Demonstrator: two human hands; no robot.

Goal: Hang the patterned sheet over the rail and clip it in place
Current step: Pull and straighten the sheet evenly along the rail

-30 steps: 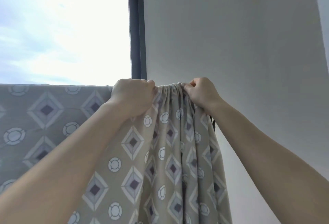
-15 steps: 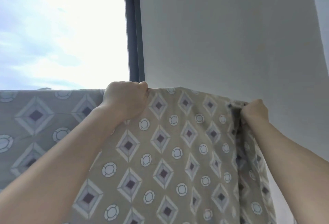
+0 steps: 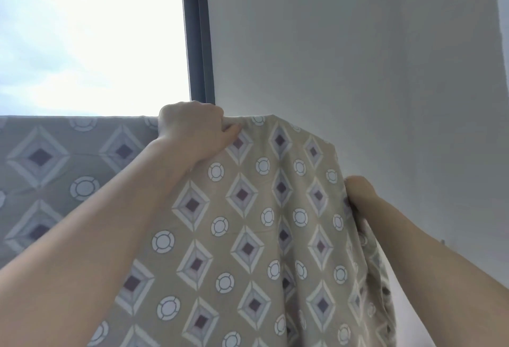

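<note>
The patterned sheet (image 3: pixel 248 222), beige with diamonds and white rings, hangs down from a high straight top edge and fills the lower half of the view. The rail under that edge is hidden by the cloth. My left hand (image 3: pixel 192 129) is closed on the sheet's top edge near the window frame. My right hand (image 3: pixel 358 192) is lower and further right, gripping the sheet's bunched side edge, which trails down under my forearm. No clip is in sight.
A bright window (image 3: pixel 91 38) fills the upper left, bordered by a dark vertical frame (image 3: pixel 198 32). A plain white wall (image 3: pixel 358 57) takes up the right side, close behind the sheet.
My right hand has drawn the gathered cloth out to the right and then downward, spreading the sheet flat. My left hand has stayed gripping the top edge.
</note>
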